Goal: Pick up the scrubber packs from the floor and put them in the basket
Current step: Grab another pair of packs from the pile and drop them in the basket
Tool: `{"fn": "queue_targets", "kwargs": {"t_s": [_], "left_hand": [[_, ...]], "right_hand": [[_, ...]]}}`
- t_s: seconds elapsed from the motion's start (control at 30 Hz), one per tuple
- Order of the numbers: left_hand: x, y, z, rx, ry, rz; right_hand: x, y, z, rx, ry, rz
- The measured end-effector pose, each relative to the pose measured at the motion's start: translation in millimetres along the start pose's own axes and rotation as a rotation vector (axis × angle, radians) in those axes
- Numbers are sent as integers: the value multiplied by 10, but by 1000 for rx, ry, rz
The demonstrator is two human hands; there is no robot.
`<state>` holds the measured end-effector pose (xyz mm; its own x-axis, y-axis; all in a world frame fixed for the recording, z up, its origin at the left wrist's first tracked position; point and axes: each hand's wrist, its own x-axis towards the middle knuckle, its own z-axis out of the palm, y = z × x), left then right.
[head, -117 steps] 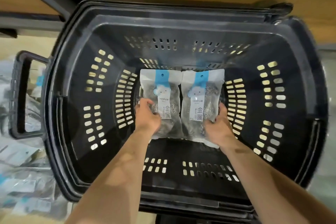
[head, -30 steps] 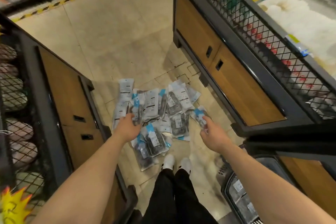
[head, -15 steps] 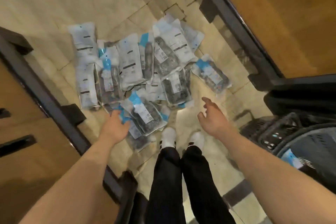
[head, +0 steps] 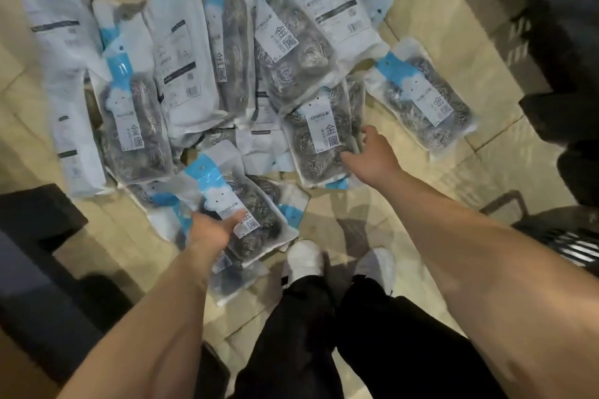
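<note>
Several scrubber packs (head: 181, 74), clear bags of steel wool with blue and white labels, lie in a heap on the tiled floor. My left hand (head: 210, 232) grips the nearest pack (head: 249, 204), thumb on its label and fingers underneath. My right hand (head: 372, 155) is spread open, and its fingertips touch the right edge of another pack (head: 319, 139) in the middle of the heap. One pack (head: 424, 97) lies apart at the right. Only a corner of the black basket (head: 564, 236) shows at the right edge.
My white shoes (head: 304, 261) and black trousers stand just below the heap. The dark foot of a shelf unit (head: 35, 220) is at the left. More dark shelf bases (head: 551, 74) rise at the upper right. Bare floor tiles (head: 505, 172) lie between heap and basket.
The view has dropped much closer to the heap. My left hand has taken hold of the nearest pack. My right hand has reached forward onto the middle pack.
</note>
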<state>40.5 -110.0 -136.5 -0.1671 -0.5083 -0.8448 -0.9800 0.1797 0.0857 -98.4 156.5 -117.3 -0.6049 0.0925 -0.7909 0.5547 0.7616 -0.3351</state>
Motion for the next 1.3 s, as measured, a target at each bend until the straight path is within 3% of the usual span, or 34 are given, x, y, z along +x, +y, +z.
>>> {"fn": "queue_targets", "kwargs": {"t_s": [0.13,0.33,0.53,0.7,0.9,1.17,1.3], "left_hand": [[137,42,169,-117,101,-128],[2,28,224,-160,236,-138],[-185,-26,3,-188,265,-24],[-852,135,-535,-164,280,65],[-2228,412,-1544,-191,249,224],[-4433,920,-3057,-190,242,381],[-5236,1120,-3517,-223,221,540]], "right_hand": [[275,67,136,57,-35,33],[385,82,337,159,-1,132],[-53,-32,324,399,-207,185],[-898,-249,44,568,-206,247],[-2399,-511,-928,554,-185,234],[-4500,-1119,-2663,510,-17,58],[-5250,-1273,-3260,525,122,-10]]}}
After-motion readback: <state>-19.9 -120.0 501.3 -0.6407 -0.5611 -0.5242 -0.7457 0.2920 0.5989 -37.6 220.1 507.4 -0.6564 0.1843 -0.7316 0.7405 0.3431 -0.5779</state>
